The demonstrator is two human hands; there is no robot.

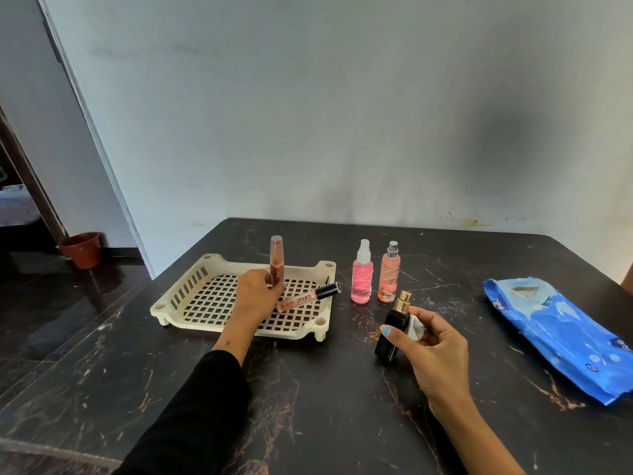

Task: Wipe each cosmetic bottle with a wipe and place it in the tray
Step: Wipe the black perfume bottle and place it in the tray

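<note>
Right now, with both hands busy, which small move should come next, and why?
Probably the left hand should let go of the copper bottle, since it already stands upright in the cream tray beside the lip gloss tube. The right hand holds the black perfume bottle and a white wipe, ready for wiping.

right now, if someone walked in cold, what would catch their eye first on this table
Probably the right hand holding a black bottle with a gold cap and a white wipe near the table's middle. Next, the left hand gripping a copper bottle upright in the cream tray, beside a lying lip gloss tube.
</note>
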